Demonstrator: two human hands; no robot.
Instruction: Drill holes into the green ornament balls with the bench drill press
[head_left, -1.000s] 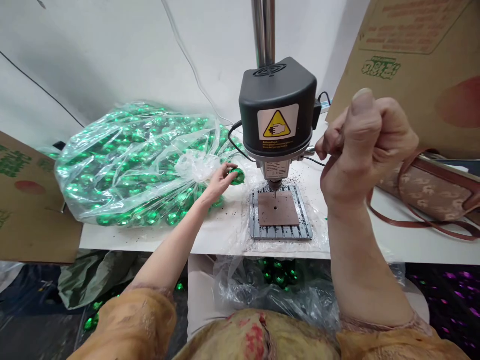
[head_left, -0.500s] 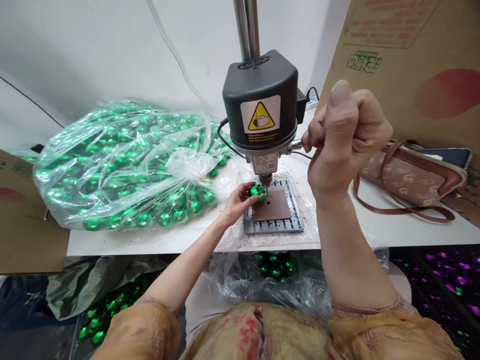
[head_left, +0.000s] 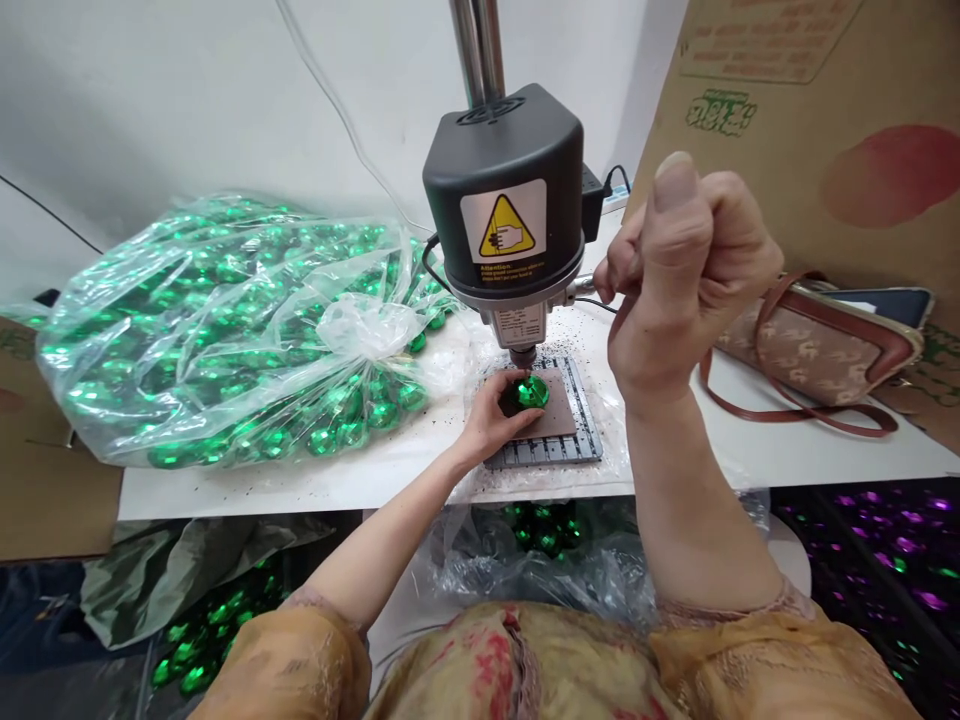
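From here, the left hand [head_left: 489, 420] has its grip pinching a green ball [head_left: 533, 391] over the brown pad [head_left: 559, 422], near the bench's [head_left: 262, 492] front edge; the right hand [head_left: 686, 285] curls round the drill's [head_left: 504, 180] lever [head_left: 582, 287]. I'd centre the ball under the chuck [head_left: 523, 356], pinching low.

metal column [head_left: 480, 50] cut off at top, lower label [head_left: 520, 324] too small to read, lever [head_left: 580, 288] partly hidden by right hand [head_left: 686, 275]

The left grip [head_left: 496, 415] has carried the green ball [head_left: 532, 391] from beside the bag [head_left: 217, 330] to beneath the drill [head_left: 502, 150].
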